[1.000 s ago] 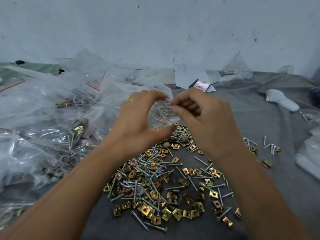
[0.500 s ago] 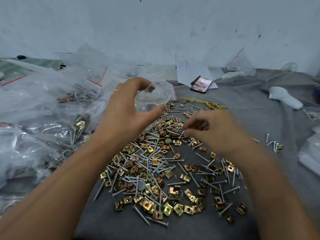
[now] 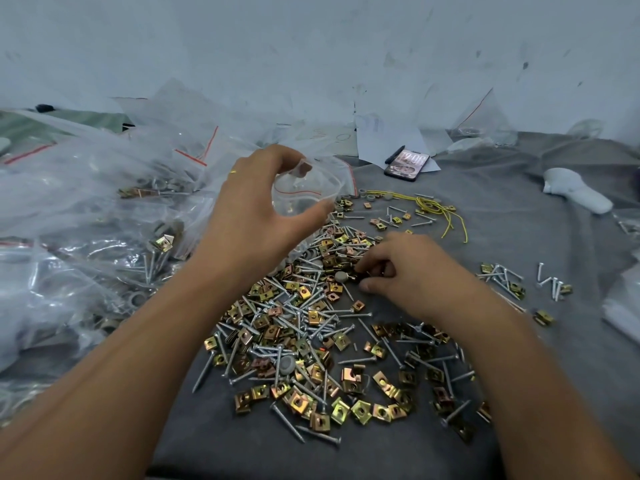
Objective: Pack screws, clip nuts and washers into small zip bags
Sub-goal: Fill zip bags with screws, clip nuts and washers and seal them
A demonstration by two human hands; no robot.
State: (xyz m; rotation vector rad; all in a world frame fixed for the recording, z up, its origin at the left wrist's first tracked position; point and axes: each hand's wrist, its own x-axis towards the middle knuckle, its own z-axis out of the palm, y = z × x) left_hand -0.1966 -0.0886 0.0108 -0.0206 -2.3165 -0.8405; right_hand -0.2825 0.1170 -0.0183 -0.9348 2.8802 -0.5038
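Left hand [image 3: 258, 216]: bare, no glove; a thin gold-coloured ring [image 3: 233, 172] on one finger, seen left of the frame's centre.
Right hand [image 3: 412, 268]: bare, no glove, no ring or band that shows.
Left forearm [image 3: 114, 368]: bare from the lower left corner up to the wrist, no sleeve, no watch.
Right forearm [image 3: 533, 382]: bare from the lower right corner, no sleeve, no watch.

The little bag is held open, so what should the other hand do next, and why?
Probably lift the pinched pieces up and drop them into the small zip bag. The left hand holds its mouth open above the pile of screws and clip nuts, and the right hand is down in the pile, fingers curled round small parts.
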